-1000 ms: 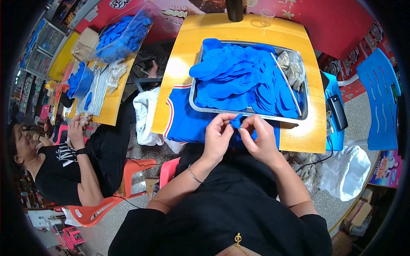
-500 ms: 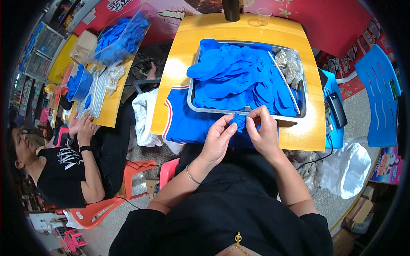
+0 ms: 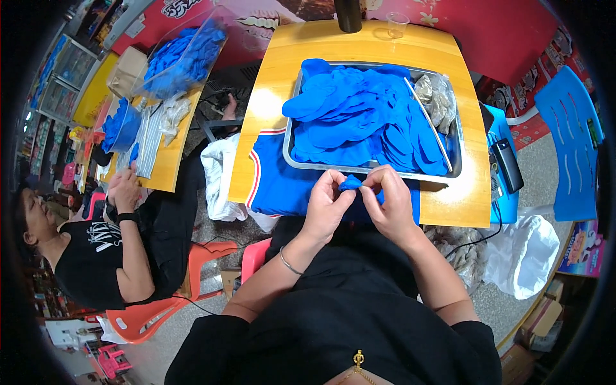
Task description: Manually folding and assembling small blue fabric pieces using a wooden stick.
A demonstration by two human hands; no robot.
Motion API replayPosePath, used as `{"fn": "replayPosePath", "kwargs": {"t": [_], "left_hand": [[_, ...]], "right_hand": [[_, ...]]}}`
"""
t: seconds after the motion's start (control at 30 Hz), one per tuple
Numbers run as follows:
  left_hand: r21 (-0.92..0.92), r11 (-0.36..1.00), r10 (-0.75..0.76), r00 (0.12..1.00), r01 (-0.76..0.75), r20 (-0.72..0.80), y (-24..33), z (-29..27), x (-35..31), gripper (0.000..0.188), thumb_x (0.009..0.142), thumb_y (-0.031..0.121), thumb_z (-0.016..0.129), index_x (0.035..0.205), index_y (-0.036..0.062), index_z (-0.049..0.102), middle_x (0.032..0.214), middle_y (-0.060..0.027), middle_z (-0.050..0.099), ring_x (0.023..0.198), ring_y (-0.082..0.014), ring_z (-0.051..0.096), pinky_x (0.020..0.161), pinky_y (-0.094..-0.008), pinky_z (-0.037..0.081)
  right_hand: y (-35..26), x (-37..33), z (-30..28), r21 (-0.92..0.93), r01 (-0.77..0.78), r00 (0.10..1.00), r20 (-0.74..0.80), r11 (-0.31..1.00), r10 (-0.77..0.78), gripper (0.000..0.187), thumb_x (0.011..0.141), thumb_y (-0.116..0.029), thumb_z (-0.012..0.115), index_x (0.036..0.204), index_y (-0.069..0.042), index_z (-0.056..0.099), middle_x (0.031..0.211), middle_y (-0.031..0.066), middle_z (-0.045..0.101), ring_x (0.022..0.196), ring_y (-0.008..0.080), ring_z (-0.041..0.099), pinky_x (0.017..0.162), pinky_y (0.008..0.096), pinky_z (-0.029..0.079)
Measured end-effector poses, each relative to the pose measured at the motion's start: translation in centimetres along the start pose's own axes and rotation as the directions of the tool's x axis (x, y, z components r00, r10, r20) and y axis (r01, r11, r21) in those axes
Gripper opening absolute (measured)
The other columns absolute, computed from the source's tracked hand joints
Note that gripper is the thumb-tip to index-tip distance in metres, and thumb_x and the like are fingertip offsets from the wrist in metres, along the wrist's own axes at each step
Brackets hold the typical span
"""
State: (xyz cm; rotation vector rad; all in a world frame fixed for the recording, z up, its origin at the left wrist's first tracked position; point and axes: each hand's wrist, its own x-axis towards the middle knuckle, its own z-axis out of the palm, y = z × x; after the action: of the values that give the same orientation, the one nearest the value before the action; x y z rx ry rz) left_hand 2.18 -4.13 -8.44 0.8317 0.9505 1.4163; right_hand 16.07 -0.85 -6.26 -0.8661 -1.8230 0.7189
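Note:
A small bunched piece of blue fabric (image 3: 350, 183) is pinched between the fingertips of both my hands, just in front of the tray. My left hand (image 3: 324, 210) grips it from the left, thumb and index finger pressed together. From the other side, my right hand (image 3: 390, 206) closes on its right end, fingers curled. Beyond them, a metal tray (image 3: 287, 151) holds a heap of flat, rounded blue fabric pieces (image 3: 359, 115). A thin white stick (image 3: 427, 123) lies across the tray's right part, beside a clear bag of brownish contents (image 3: 441, 106). Blue cloth with red-and-white trim (image 3: 273, 176) lies under the tray.
A dark cylinder (image 3: 348, 16) and a clear cup (image 3: 397, 25) stand at the table's far edge. To the left, a co-worker (image 3: 135, 260) sits at another table (image 3: 168, 157) with blue pieces. A blue chair (image 3: 566, 144) and a white sack (image 3: 523, 256) are at right.
The blue piece in my fingers has turned and looks more compact. My right hand has rotated, its fingers more curled. The co-worker's hands have come together and moved slightly.

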Motion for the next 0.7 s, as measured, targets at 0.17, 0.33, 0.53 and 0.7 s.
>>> {"fn": "replayPosePath", "kwargs": {"t": [0.17,0.33,0.53,0.7], "left_hand": [[0.079,0.997,0.025,0.995,-0.017,-0.101,0.0,0.4,0.0,0.012,0.082,-0.001,0.053,0.093,0.0037,0.050,0.085,0.0001,0.052,0.073,-0.0033,0.047,0.065,-0.0167,0.038],[-0.006,1.000,0.017,0.993,-0.018,-0.114,0.3,0.7,0.0,0.010,0.083,-0.001,0.053,0.092,0.0017,0.052,0.086,-0.0012,0.056,0.075,-0.0044,0.050,0.066,-0.0174,0.040],[0.082,0.994,0.077,0.996,-0.073,-0.045,-0.3,-0.4,-0.1,0.009,0.083,-0.001,0.056,0.091,0.0023,0.053,0.083,-0.0001,0.054,0.075,-0.0053,0.050,0.069,-0.0198,0.042],[0.247,0.964,0.125,0.989,-0.103,-0.078,-0.6,0.1,0.0,0.009,0.082,-0.001,0.056,0.090,0.0015,0.052,0.082,-0.0010,0.054,0.075,-0.0071,0.051,0.069,-0.0211,0.043]], "right_hand": [[-0.4,0.0,0.1,0.023,0.020,0.998,0.067,1.000,-0.021,0.014,0.072,0.000,0.061,0.078,0.000,0.049,0.075,0.0116,0.053,0.069,0.0272,0.054,0.061,0.0333,0.044],[-0.1,0.0,-0.2,0.024,0.008,0.992,0.122,1.000,-0.011,0.014,0.072,-0.001,0.063,0.079,0.000,0.050,0.076,0.0112,0.054,0.068,0.0257,0.055,0.059,0.0320,0.044],[-0.3,-0.1,0.0,0.109,-0.139,0.989,0.066,0.984,0.132,0.017,0.074,-0.008,0.067,0.078,-0.001,0.052,0.071,0.0092,0.054,0.058,0.0181,0.053,0.052,0.0285,0.042],[0.0,0.1,-0.4,0.176,-0.162,0.979,0.149,0.971,0.136,0.015,0.076,-0.009,0.065,0.076,-0.001,0.052,0.068,0.0079,0.052,0.055,0.0167,0.051,0.051,0.0271,0.041]]}}
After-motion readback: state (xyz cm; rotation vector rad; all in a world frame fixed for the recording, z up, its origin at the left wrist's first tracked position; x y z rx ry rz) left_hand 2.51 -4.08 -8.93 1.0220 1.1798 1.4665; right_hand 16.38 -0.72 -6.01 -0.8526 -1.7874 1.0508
